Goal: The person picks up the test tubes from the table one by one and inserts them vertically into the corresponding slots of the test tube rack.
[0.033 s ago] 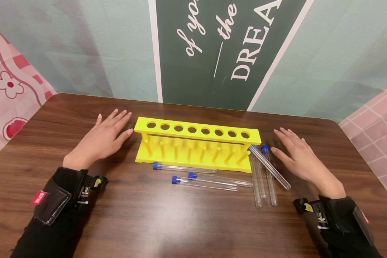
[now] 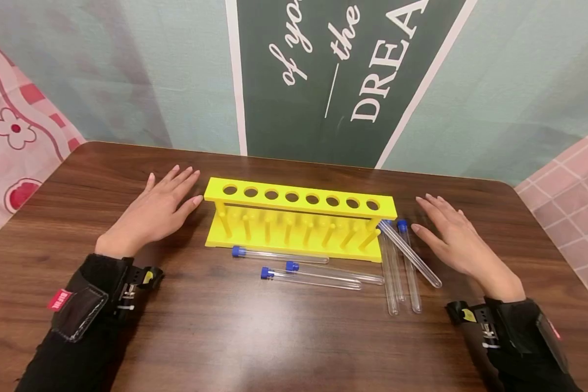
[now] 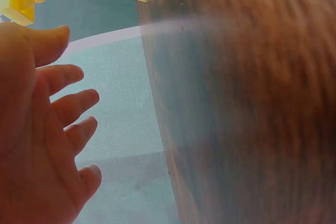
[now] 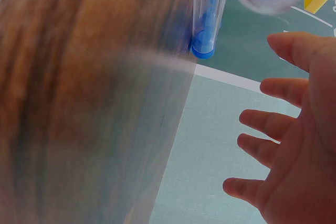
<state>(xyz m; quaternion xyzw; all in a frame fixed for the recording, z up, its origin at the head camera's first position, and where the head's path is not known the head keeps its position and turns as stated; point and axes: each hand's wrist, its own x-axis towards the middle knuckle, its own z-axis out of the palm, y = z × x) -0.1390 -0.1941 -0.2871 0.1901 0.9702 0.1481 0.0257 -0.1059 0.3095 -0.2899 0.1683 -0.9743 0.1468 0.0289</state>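
In the head view a yellow test tube rack stands upright, its row of round holes holding no tubes. Left of it lies my left hand, fingers straight and spread, thumb tip close to the rack's end; whether they touch I cannot tell. To the right, my right hand rests with fingers extended, beside several clear test tubes with blue caps. One of these, a slanted test tube, lies across others. Three more capped tubes, among them the nearest test tube, lie in front of the rack. Both hands hold nothing.
Everything lies on a dark wood-grain table. A pale green cloth with a dark lettered panel hangs behind its far edge. Pink patterned cloth is at the left, and pink tile-pattern covering at the right.
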